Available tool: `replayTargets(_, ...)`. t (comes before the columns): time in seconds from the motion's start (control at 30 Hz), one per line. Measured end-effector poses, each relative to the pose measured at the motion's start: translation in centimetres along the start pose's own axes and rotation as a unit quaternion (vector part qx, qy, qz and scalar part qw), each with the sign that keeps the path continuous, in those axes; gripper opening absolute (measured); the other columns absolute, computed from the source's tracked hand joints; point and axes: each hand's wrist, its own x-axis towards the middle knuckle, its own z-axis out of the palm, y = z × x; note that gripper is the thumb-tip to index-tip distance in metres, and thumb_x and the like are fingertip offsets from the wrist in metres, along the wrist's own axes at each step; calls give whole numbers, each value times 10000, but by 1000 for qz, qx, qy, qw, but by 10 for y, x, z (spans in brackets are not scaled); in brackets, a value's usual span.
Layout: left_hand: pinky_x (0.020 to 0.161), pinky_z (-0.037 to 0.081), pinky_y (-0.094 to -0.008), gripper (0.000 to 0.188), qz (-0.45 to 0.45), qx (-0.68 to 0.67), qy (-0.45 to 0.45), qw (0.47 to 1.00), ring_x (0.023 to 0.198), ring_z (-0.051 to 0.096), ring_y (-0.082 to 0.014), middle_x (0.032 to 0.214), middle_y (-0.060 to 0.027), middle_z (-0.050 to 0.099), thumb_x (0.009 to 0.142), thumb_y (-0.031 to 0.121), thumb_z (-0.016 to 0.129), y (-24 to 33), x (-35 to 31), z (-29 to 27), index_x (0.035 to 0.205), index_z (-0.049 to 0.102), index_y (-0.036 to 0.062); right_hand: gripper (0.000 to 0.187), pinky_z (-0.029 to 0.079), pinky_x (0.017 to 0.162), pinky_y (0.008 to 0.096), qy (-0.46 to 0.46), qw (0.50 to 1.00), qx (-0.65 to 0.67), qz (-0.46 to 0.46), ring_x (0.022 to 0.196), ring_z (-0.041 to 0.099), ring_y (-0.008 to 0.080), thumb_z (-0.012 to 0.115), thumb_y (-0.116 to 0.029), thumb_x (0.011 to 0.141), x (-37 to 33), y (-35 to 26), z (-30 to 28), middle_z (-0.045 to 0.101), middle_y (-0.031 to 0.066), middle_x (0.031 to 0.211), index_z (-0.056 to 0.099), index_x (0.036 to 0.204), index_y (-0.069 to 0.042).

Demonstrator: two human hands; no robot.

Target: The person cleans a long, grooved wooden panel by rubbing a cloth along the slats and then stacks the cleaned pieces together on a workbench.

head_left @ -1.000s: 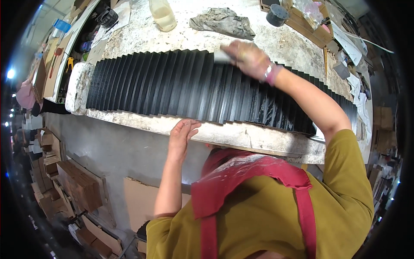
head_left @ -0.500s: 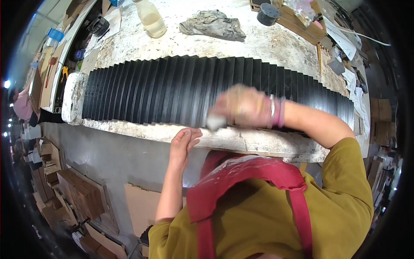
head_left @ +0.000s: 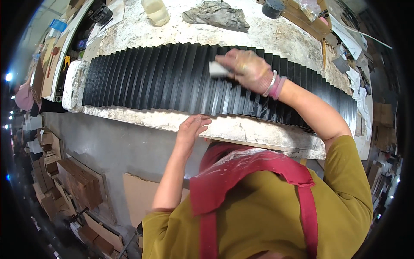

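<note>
A long black pleated bellows (head_left: 151, 82) lies across the table, its folds running from the far edge to the near one. My right hand (head_left: 252, 71) is over the far part of its middle, fingers closed around a small white block or pad (head_left: 219, 69); the block's exact kind does not show. Beside the near edge of the bellows is my left hand (head_left: 192, 129), fingers loosely bent and apart, with nothing visible in them. Its fingertips are close to the folds, and I cannot tell whether they touch.
A white, stained block (head_left: 74, 86) stands against the bellows' left end. Farther back are a bottle of cloudy liquid (head_left: 156, 13), a crumpled grey rag (head_left: 215, 16), a dark round tub (head_left: 273, 7) and a cardboard box (head_left: 308, 23). Cardboard (head_left: 146, 194) leans below the table.
My right hand has moved with the white block from the bellows' near edge toward its far edge. My left hand has shifted slightly right and up. The view has tilted a little.
</note>
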Motion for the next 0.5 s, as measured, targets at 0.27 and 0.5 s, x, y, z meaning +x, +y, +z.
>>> replayTargets(0.27, 832, 553, -264, 255, 3, -25, -4, 1000, 1027, 658, -201, 1100, -149, 657, 1020, 182, 493, -7, -1, -6, 1122, 581, -35, 332, 546, 757, 386, -37, 991, 46, -122, 837, 664, 258, 670, -136, 822, -5, -34, -31, 632, 75, 876, 628, 1151, -117)
replayTargets(0.5, 826, 570, -279, 223, -2, -32, 10, 999, 1036, 663, -219, 1110, -147, 650, 1018, 166, 491, -10, 2, 7, 1093, 578, -25, 263, 559, 778, 355, -109, 994, -1, -25, 882, 669, 226, 672, -165, 859, -24, 17, -22, 662, 64, 948, 653, 1121, -152)
